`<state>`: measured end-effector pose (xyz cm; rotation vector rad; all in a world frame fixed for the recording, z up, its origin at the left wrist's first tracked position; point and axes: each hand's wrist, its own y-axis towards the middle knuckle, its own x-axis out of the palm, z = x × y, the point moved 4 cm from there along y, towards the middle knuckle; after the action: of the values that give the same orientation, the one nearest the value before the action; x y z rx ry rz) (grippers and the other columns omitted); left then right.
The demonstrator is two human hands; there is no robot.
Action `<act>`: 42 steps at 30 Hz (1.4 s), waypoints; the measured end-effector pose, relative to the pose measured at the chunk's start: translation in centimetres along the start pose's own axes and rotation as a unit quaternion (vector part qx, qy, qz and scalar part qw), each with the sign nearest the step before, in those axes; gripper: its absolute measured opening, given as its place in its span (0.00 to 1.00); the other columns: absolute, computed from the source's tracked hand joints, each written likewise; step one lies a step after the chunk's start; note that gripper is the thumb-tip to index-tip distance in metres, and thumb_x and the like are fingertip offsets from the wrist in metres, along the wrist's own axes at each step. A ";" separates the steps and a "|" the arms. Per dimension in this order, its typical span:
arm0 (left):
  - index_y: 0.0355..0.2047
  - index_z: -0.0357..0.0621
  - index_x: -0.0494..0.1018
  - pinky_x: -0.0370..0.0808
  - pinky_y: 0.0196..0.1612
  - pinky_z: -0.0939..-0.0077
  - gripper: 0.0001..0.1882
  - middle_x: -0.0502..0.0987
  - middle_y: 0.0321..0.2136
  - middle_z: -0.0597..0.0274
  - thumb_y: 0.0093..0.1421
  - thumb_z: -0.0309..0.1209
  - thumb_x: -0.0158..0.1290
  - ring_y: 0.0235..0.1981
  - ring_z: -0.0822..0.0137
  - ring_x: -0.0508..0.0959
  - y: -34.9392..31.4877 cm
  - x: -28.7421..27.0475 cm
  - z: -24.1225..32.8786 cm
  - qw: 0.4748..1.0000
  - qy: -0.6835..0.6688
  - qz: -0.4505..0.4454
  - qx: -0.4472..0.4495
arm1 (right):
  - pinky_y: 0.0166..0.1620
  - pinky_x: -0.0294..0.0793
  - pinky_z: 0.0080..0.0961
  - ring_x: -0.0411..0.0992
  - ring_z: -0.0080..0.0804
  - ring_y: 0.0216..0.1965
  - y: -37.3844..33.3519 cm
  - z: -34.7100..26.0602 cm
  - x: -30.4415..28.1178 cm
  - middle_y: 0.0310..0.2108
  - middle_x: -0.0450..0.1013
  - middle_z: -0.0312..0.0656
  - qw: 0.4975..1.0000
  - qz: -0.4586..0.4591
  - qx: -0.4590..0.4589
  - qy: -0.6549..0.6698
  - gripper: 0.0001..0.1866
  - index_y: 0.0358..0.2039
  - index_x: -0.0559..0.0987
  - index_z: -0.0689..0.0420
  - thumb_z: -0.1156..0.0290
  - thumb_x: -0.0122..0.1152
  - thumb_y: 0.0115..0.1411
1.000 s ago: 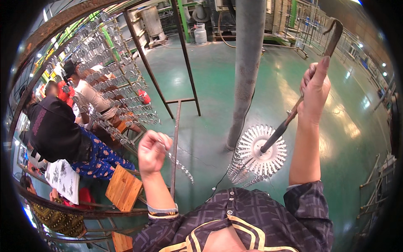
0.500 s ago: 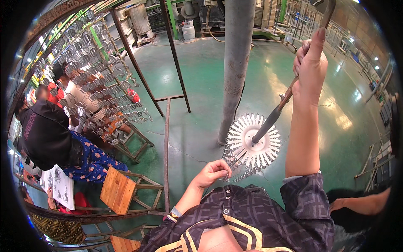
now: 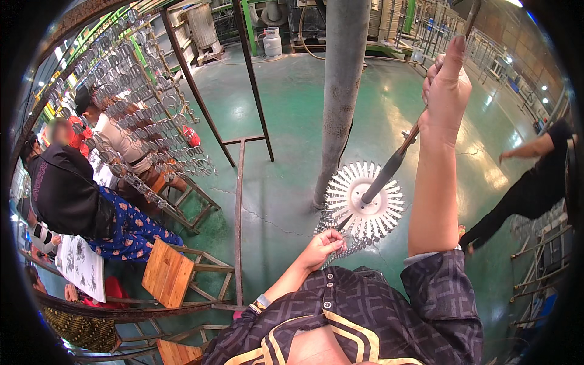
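My right hand (image 3: 447,100) is raised on an outstretched arm, fingers wrapped round a rusty metal rod (image 3: 409,143), thumb pointing up along it. Lower down, the rod runs into a thicker dark grey shaft (image 3: 384,176), which meets the middle of a white round disc (image 3: 364,198) with many radial fins. Small metal pieces (image 3: 359,244) hang in chain-like strings along the near left rim of that disc. Close to my body, my left hand (image 3: 324,249) is closed in a pinch at these strings. What exactly lies between its fingertips is too small to make out.
A grey column (image 3: 345,91) stands just behind the disc. To the left are a dark metal frame (image 3: 240,201), a wooden stool (image 3: 169,274) and a hanging rack of metal pieces (image 3: 140,91). People sit by a white table (image 3: 81,264). Another person (image 3: 517,188) is at the right.
My left hand has moved right, closer to the metal strings, still pinched. My right hand still grips the rod. At the right, the person now shows further ahead, with an arm stretched out.
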<state>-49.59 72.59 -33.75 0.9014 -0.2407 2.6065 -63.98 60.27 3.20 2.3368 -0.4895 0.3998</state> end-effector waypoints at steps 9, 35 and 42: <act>0.34 0.39 0.67 0.69 0.37 0.77 0.04 0.73 0.28 0.61 0.59 0.24 0.49 0.32 0.70 0.73 0.7 -0.1 -1.0 1.000 -0.010 0.012 -0.009 | 0.19 0.41 0.16 0.44 0.13 0.15 -0.1 0.3 0.2 0.12 0.47 0.24 1.000 0.016 0.018 0.004 0.32 0.11 0.54 0.48 0.37 0.55 0.49; 0.36 0.33 0.75 0.72 0.39 0.80 0.08 0.78 0.31 0.61 0.54 0.21 0.51 0.34 0.73 0.76 -8.1 1.9 20.4 0.850 0.428 0.240 0.192 | 0.15 0.43 0.13 0.50 0.10 0.12 1.4 3.3 -1.3 0.13 0.53 0.24 0.999 0.033 0.012 -0.031 0.27 0.21 0.68 0.51 0.37 0.53 0.51; 0.31 0.31 0.76 0.71 0.31 0.82 0.07 0.77 0.23 0.62 0.52 0.24 0.56 0.26 0.77 0.74 -22.3 1.3 42.3 0.417 0.490 0.553 0.529 | 0.17 0.40 0.13 0.47 0.10 0.14 1.3 3.2 -2.3 0.15 0.50 0.23 0.996 0.060 0.060 -0.022 0.24 0.23 0.69 0.52 0.41 0.54 0.53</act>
<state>-18.01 81.67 1.00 -1.4111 1.9249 3.6173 -66.15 57.66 0.76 2.4433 -0.6452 0.4459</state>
